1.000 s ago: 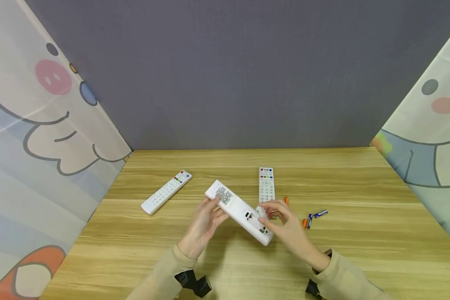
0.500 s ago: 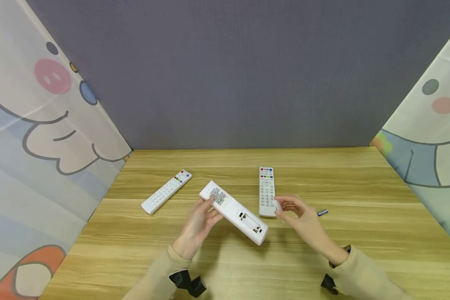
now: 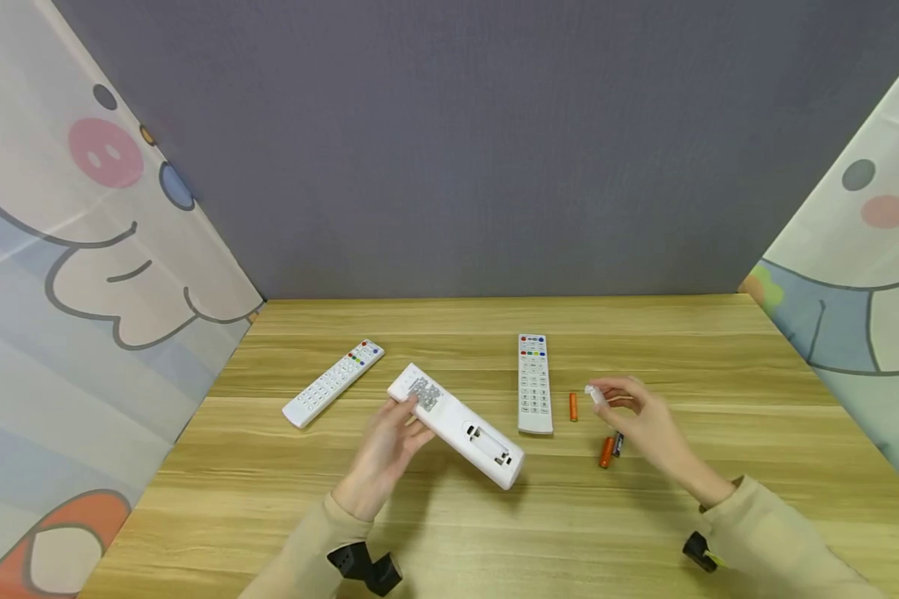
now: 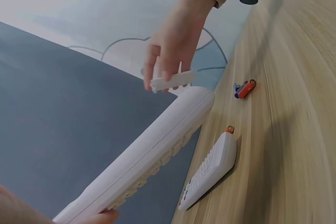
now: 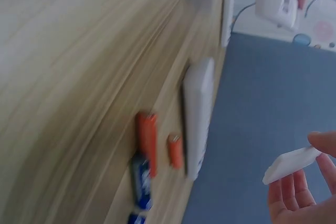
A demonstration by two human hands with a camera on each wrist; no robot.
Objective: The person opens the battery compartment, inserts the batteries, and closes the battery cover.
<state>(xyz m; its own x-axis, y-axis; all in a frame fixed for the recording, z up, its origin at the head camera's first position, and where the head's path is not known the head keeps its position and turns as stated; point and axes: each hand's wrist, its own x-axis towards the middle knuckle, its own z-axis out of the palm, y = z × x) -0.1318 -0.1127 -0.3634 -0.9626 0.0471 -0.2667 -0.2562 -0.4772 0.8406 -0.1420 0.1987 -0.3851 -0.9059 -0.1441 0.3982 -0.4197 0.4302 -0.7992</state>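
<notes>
My left hand (image 3: 385,449) grips a white remote control (image 3: 449,420) by its far end, its back facing up and the battery compartment uncovered and bare of batteries. In my right hand (image 3: 648,420) a small white battery cover (image 3: 595,395) is pinched between thumb and fingers, held up off the table and apart from the remote. Below that hand lie an orange battery (image 3: 606,452) and a blue battery (image 3: 618,443) side by side. Another orange battery (image 3: 573,407) lies left of it. The right wrist view shows a further blue battery (image 5: 136,219) at its lower edge.
A second white remote (image 3: 535,384) lies buttons up in the middle of the wooden table (image 3: 449,549). Another remote (image 3: 333,383) rests slanted at the left. A grey panel (image 3: 449,150) stands behind the table's back edge.
My right hand has lifted the battery cover away from the remote and carried it to the right, baring the compartment. My left hand has drawn the remote slightly left.
</notes>
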